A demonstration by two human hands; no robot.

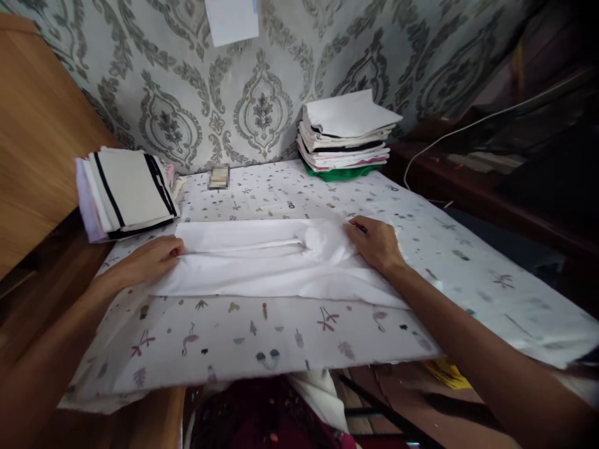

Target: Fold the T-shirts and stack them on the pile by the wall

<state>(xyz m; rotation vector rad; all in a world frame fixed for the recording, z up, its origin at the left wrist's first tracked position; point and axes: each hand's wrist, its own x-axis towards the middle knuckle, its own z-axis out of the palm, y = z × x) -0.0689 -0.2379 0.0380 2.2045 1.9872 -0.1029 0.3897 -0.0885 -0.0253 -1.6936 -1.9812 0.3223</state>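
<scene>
A long white cloth (253,271), folded into a flat band, lies across the middle of the patterned table cover. A crease runs along its length to a bunched spot right of its middle. At its left end, my left hand (156,255) is closed, the fingers pinching the fabric edge. My right hand (377,242) has curled fingers closed on the upper edge near the right end, with the forearm passing over the cloth's right corner. Whether the cloth is a garment I cannot tell from its folded shape.
A stack of folded clothes (135,187) stands at the left edge, by a wooden panel (42,125). Another folded stack (346,134) with a green piece at its base sits at the back right. A small blurred card (218,177) lies by the wall. A white cord (468,128) hangs right.
</scene>
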